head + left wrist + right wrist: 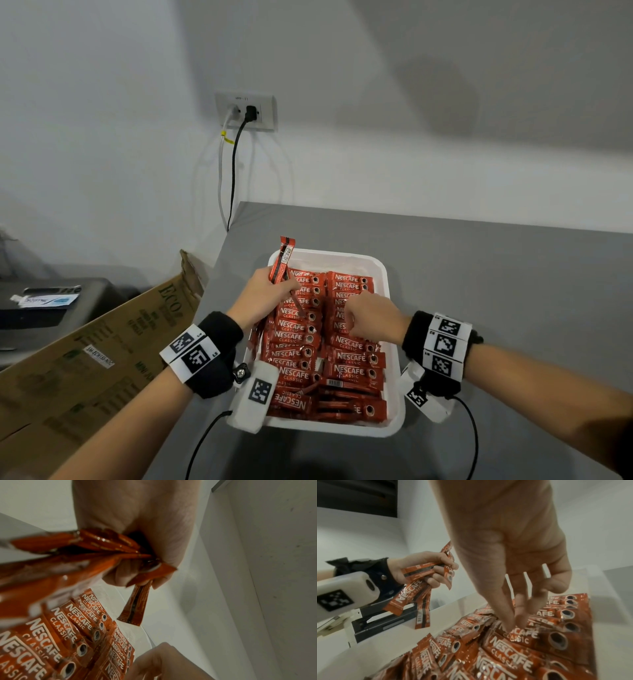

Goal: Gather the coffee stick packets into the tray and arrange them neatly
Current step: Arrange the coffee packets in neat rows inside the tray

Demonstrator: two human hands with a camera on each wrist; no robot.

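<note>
Packets fill white tray on grey surface in two rough columns, near-end ones skewed; better square each before adding more. Left hand clamped round spare bundle, upright over tray's left edge. Right hand palm down, fingertips together, touching right-column packet

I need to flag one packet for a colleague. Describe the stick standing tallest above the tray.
Find the white tray on the grey counter. At its far-left corner the left hand grips a bunch of packets. One packet rises upright above the rim, barcode showing; the rest lie flat.
</note>
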